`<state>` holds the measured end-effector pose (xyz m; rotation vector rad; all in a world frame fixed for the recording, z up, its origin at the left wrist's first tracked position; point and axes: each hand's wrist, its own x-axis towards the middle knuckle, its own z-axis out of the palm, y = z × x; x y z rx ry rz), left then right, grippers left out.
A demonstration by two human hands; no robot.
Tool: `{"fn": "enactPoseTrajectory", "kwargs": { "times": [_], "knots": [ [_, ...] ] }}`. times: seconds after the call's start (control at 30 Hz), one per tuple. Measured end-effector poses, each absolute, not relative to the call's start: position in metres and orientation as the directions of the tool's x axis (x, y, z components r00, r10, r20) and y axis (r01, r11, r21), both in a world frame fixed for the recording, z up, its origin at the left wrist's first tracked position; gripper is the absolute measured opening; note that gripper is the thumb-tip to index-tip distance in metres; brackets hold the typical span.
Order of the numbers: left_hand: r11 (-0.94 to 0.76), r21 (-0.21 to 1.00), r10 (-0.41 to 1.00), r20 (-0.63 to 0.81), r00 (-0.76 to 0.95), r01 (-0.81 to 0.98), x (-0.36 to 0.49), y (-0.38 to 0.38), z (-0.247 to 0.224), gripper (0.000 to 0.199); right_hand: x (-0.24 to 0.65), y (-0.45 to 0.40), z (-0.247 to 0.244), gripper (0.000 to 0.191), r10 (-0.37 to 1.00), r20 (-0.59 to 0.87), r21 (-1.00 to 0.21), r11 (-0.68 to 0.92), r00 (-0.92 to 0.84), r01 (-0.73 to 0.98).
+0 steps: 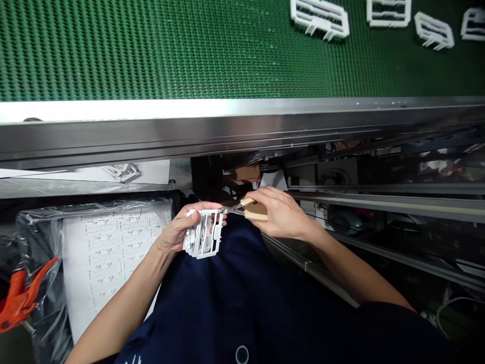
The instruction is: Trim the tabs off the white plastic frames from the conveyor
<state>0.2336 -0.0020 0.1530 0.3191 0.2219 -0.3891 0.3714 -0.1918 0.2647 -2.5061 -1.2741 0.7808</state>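
Observation:
In front of my dark blue shirt, my left hand grips a white plastic frame with several slats, thumb on its near face and fingers behind it. From the right, my right hand is wrapped round the tan handles of a pair of nippers. The metal jaws meet the frame's upper right corner; whether they are closed on the plastic is too small to tell. Some fingers of my left hand are hidden behind the frame.
A green conveyor belt with a metal rail runs across the top. Several similar white frames lie on it. At the left are a plastic-covered printed sheet and an orange-handled tool. Metal rails extend on the right.

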Motion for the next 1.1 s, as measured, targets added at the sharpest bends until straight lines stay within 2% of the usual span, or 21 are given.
{"fn": "enactPoseTrajectory", "kwargs": {
  "times": [0.23, 0.5, 0.77, 0.83, 0.9, 1.0, 1.1],
  "knots": [
    [0.826, 0.294, -0.355, -0.39, 0.85, 0.48, 0.233, -0.001, 0.166, 0.045, 0.381, -0.187, 0.269, 0.029, 0.812, -0.437, -0.359, -0.553, 0.388, 0.752],
    [0.827, 0.269, -0.384, -0.37, 0.846, 0.493, 0.234, 0.0, 0.164, 0.047, 0.386, -0.183, 0.274, 0.026, 0.816, -0.449, -0.316, -0.526, 0.363, 0.79],
    [0.834, 0.246, -0.393, -0.364, 0.845, 0.494, 0.232, -0.001, 0.161, 0.046, 0.39, -0.184, 0.272, 0.019, 0.801, -0.477, -0.378, -0.559, 0.362, 0.738],
    [0.85, 0.232, -0.37, -0.376, 0.849, 0.473, 0.234, -0.001, 0.16, 0.049, 0.389, -0.184, 0.267, 0.015, 0.786, -0.471, -0.434, -0.602, 0.4, 0.67],
    [0.867, 0.247, -0.297, -0.439, 0.848, 0.432, 0.24, -0.003, 0.162, 0.051, 0.383, -0.181, 0.257, 0.018, 0.727, -0.454, -0.499, -0.686, 0.514, 0.53],
    [0.852, 0.351, -0.118, -0.596, 0.794, 0.389, 0.254, -0.007, 0.168, 0.042, 0.365, -0.173, 0.239, 0.03, 0.575, -0.476, -0.598, -0.767, 0.666, 0.234],
    [0.795, 0.479, 0.041, -0.655, 0.755, 0.373, 0.268, -0.013, 0.175, 0.028, 0.345, -0.164, 0.22, 0.037, 0.554, -0.557, -0.708, -0.706, 0.618, -0.005]
  ]
}}
